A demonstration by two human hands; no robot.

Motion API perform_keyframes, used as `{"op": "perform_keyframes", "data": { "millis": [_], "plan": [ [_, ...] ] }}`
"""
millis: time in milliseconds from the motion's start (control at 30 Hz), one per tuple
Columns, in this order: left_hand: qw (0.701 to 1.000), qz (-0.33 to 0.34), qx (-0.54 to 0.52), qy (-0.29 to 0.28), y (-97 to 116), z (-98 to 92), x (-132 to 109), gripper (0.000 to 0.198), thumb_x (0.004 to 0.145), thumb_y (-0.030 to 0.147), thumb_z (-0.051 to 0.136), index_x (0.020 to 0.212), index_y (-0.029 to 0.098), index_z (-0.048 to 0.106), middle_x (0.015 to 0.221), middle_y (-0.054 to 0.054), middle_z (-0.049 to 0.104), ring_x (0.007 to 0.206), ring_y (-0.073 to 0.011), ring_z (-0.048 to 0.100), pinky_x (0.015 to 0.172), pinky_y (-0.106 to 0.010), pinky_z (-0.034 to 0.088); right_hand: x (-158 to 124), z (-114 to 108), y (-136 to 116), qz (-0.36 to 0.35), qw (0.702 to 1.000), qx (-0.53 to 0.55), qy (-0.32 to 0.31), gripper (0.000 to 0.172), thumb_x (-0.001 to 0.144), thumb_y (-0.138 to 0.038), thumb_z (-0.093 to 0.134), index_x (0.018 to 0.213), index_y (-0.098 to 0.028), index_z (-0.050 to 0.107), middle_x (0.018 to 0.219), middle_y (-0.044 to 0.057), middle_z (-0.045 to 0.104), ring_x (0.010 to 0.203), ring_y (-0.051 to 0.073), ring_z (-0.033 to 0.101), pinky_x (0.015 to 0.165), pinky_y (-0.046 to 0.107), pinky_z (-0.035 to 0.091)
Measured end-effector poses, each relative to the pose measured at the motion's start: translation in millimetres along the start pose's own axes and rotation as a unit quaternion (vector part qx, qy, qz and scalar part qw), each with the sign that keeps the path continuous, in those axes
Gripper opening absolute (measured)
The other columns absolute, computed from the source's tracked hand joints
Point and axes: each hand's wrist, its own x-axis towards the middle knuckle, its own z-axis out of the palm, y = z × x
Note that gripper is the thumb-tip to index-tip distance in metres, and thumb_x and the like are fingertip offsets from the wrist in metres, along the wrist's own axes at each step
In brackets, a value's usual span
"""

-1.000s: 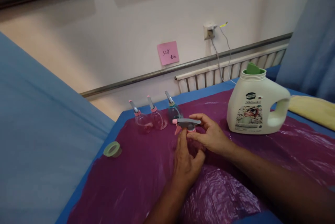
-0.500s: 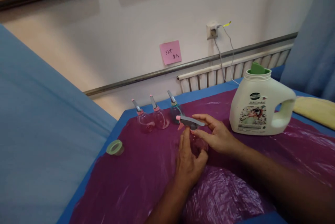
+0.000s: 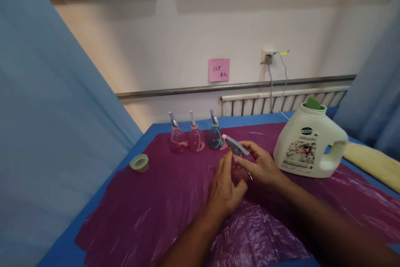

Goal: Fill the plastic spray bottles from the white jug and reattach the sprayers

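A small clear pink spray bottle [image 3: 239,171] with a grey and pink trigger head [image 3: 235,145] stands between my hands on the purple plastic sheet. My left hand [image 3: 225,185] is wrapped around the near left side of its body, fingers reaching up to the collar. At the collar under the head, my right hand [image 3: 261,163] closes its thumb and fingers from the right. Behind stand two pink spray bottles [image 3: 178,138], [image 3: 196,138] and a teal spray bottle [image 3: 215,135], all with grey trigger heads.
To the right stands a cream detergent jug [image 3: 308,144] with a green spout. A pale green cap [image 3: 139,162] lies on the left of the purple sheet [image 3: 150,217]. Yellow folded cloth [image 3: 371,163] lies far right. Blue curtains [image 3: 56,133] hang at both sides; wall behind.
The camera view has tilted up and levelled. The trigger head between my hands has turned, its grey lever now sloping down to the right. Both hands keep their hold on the bottle.
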Motion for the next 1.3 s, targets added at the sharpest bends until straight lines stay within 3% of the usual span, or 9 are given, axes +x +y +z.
{"op": "perform_keyframes", "data": {
  "millis": [133, 267, 400, 533, 767, 1067, 1167, 1300],
  "plan": [
    [1.000, 0.017, -0.007, -0.011, 3.8, -2.2, 1.9, 0.094, 0.092, 0.019, 0.073, 0.176, 0.027, 0.031, 0.168, -0.014, 0.057, 0.156, -0.0316, 0.057, 0.130, -0.054, 0.049, 0.0, -6.8, -15.9, -0.007, 0.998, -0.051, -0.027, 0.026, 0.094, -0.042, 0.081, 0.116, -0.027, 0.081, 0.109, 0.003, 0.084, 0.102, 0.025, 0.077, 0.098, 0.041, 0.060],
    [1.000, 0.019, -0.016, -0.004, 7.7, -3.8, 3.7, 0.096, 0.094, 0.024, 0.074, 0.178, 0.024, 0.027, 0.174, -0.017, 0.051, 0.161, -0.0322, 0.052, 0.133, -0.055, 0.045, 7.4, -14.6, -23.5, -0.024, 0.994, -0.098, -0.035, 0.028, 0.091, -0.046, 0.083, 0.112, -0.026, 0.081, 0.101, 0.003, 0.083, 0.092, 0.024, 0.075, 0.087, 0.037, 0.061],
    [1.000, -0.013, -0.015, 0.019, 7.0, -4.6, 5.0, 0.100, 0.095, 0.034, 0.078, 0.179, 0.023, 0.025, 0.182, -0.019, 0.039, 0.169, -0.0364, 0.041, 0.139, -0.061, 0.036, 36.4, -31.3, -26.5, -0.015, 0.986, -0.166, 0.021, 0.041, 0.089, -0.059, 0.080, 0.108, -0.023, 0.081, 0.096, 0.005, 0.082, 0.083, 0.023, 0.074, 0.079, 0.037, 0.060],
    [1.000, -0.019, 0.001, 0.024, 4.1, -5.3, 6.9, 0.088, 0.098, 0.029, 0.070, 0.176, 0.019, 0.031, 0.179, -0.021, 0.044, 0.167, -0.0375, 0.043, 0.138, -0.064, 0.037, 80.3, -51.4, -24.1, -0.003, 0.972, -0.218, 0.084, 0.044, 0.086, -0.060, 0.080, 0.106, -0.021, 0.081, 0.093, 0.008, 0.081, 0.082, 0.024, 0.072, 0.078, 0.037, 0.058],
    [1.000, -0.007, 0.015, 0.007, 2.6, -5.7, 7.0, 0.072, 0.100, 0.027, 0.065, 0.169, 0.019, 0.044, 0.165, -0.019, 0.059, 0.156, -0.0358, 0.056, 0.132, -0.059, 0.046, 133.6, -66.1, 16.3, 0.048, 0.932, -0.308, 0.185, 0.039, 0.080, -0.043, 0.079, 0.110, -0.018, 0.082, 0.099, 0.012, 0.084, 0.088, 0.029, 0.074, 0.083, 0.042, 0.057],
    [1.000, -0.002, 0.026, -0.013, 4.9, -3.6, 6.0, 0.065, 0.100, 0.026, 0.064, 0.163, 0.017, 0.052, 0.158, -0.018, 0.065, 0.148, -0.0357, 0.062, 0.128, -0.057, 0.050, 134.8, -65.3, 63.3, 0.077, 0.911, -0.353, 0.198, 0.033, 0.082, -0.041, 0.073, 0.104, -0.018, 0.080, 0.100, 0.016, 0.084, 0.091, 0.030, 0.075, 0.086, 0.042, 0.058],
    [1.000, 0.001, 0.025, -0.015, 4.9, -3.7, 6.0, 0.064, 0.100, 0.027, 0.064, 0.163, 0.020, 0.052, 0.157, -0.017, 0.066, 0.148, -0.0353, 0.062, 0.128, -0.056, 0.050, 126.3, -64.5, 62.9, 0.052, 0.910, -0.354, 0.212, 0.048, 0.082, -0.039, 0.072, 0.123, -0.014, 0.075, 0.114, 0.020, 0.083, 0.100, 0.033, 0.076, 0.093, 0.048, 0.060],
    [1.000, 0.004, 0.019, -0.011, 4.9, -2.1, 4.9, 0.064, 0.101, 0.028, 0.063, 0.163, 0.022, 0.052, 0.157, -0.017, 0.066, 0.148, -0.0352, 0.062, 0.128, -0.056, 0.050, 104.3, -52.8, 43.3, -0.040, 0.895, -0.362, 0.258, 0.070, 0.090, -0.035, 0.062, 0.157, -0.014, 0.054, 0.156, 0.025, 0.064, 0.144, 0.038, 0.061, 0.119, 0.058, 0.050]
  ]
}}
